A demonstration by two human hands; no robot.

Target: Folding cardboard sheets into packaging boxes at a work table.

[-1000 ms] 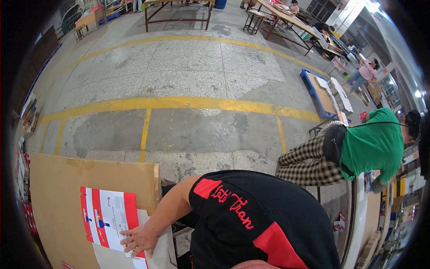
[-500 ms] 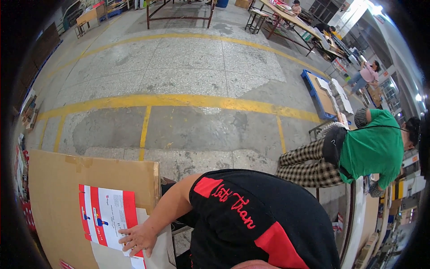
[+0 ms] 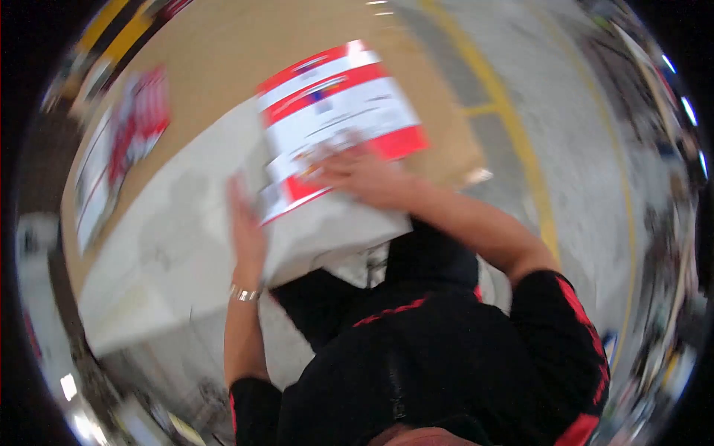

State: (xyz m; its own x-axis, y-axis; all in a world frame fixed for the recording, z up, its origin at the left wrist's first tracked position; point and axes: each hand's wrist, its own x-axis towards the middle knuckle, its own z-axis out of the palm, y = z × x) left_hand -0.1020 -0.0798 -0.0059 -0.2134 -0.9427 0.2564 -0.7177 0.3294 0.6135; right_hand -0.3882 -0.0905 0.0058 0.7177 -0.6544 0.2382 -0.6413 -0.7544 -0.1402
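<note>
A: What are the hands doing?

B: The right hand (image 3: pixel 364 175) is resting on the near part of a printed sheet (image 3: pixel 343 100), fingers reaching toward the left. Blur is hiding the fingertips, so I cannot tell whether they are pinching or only pressing.

A: And the left hand?

B: The left hand (image 3: pixel 248 232) is holding its fingers straight and released, pointing away from the body, just beside the sheet's near left corner. I cannot tell whether it is touching the edge. A shiny band (image 3: pixel 244 294) is circling that wrist.

A: How is the sheet lying?

B: It is lying flat and slanting, mostly beyond the right hand, showing red and white bands and a small dark picture.

A: What is surrounding them?

B: White paper (image 3: pixel 167 238) is spreading beneath the hands and out to the left. Brown cardboard (image 3: pixel 216 56) is stretching beyond them. Past the left hand, farther left, red and white pieces (image 3: pixel 141 111) are lying together. Well to the right of the right hand, a yellow line (image 3: pixel 515 141) is crossing the grey floor (image 3: pixel 573 141).
</note>
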